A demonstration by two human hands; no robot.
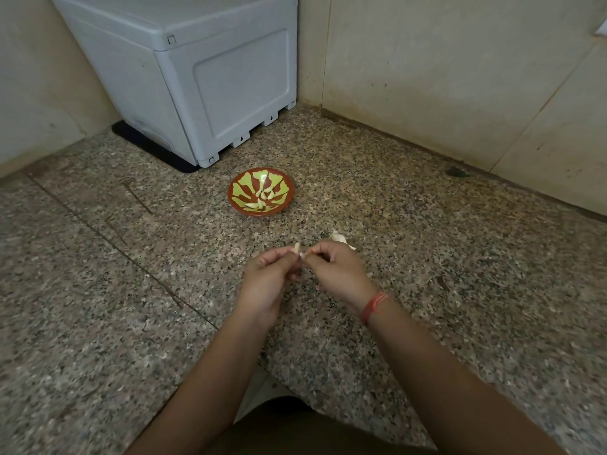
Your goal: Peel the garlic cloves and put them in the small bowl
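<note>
A small red and green bowl (239,188) stands on the granite counter and holds several peeled garlic cloves (262,198). In front of it, my left hand (267,277) pinches a pale garlic clove (297,248) at its fingertips. My right hand (338,269) meets it from the right, its fingertips pinching a bit of skin at the clove's lower end. A red thread band sits on my right wrist. More garlic with papery skin (338,237) lies on the counter just behind my right hand, partly hidden by it.
A grey plastic appliance (203,73) on a black mat stands at the back left, behind the bowl. Tiled walls close the counter at the back and right. The counter's front edge (295,385) runs near my body.
</note>
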